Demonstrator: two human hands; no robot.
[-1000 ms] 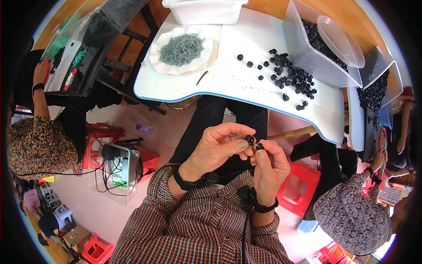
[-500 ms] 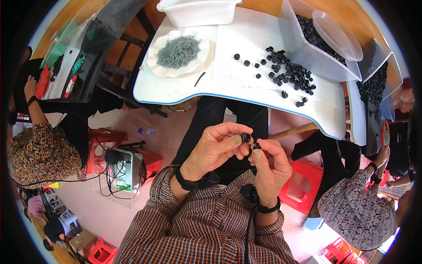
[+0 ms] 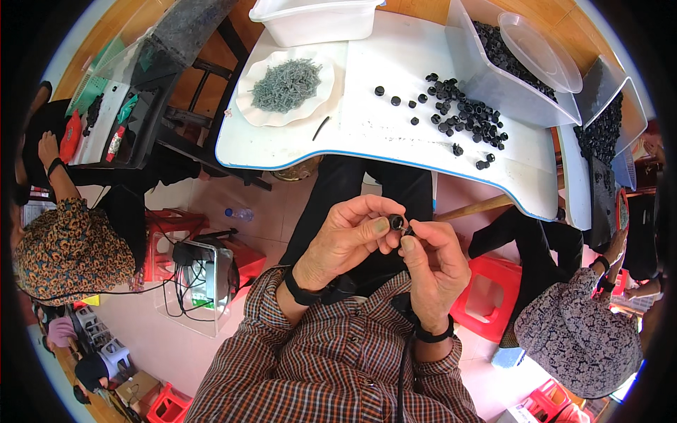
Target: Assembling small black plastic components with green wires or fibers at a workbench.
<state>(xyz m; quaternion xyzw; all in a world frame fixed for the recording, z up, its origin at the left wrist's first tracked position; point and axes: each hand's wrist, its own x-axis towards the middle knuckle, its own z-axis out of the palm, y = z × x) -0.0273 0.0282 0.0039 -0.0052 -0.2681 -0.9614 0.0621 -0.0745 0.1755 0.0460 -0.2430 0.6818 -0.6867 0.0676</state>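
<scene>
Above my lap, my left hand (image 3: 345, 238) pinches a small black ring-shaped cap (image 3: 396, 222) between thumb and forefinger, with its hollow side showing. My right hand (image 3: 436, 264) is closed at the fingertips on a smaller dark piece (image 3: 409, 231), held right against the cap; its exact shape is too small to make out. Ahead, on the white table (image 3: 381, 141), lie many loose black caps (image 3: 465, 116). A white wavy-rimmed plate (image 3: 247, 109) holds a heap of thin grey pins (image 3: 285, 84).
A clear bin (image 3: 493, 92) of black parts, with a round lid (image 3: 539, 53), stands at the table's right. A white tub (image 3: 317, 25) sits at the far edge. A thin black strip (image 3: 321, 128) lies near the front edge. Co-workers sit left and right; red stools (image 3: 486, 296) stand nearby.
Both hands stay nearly in place. The small piece in my right hand has turned slightly and sits closer to the cap. The whole view has shifted a little.
</scene>
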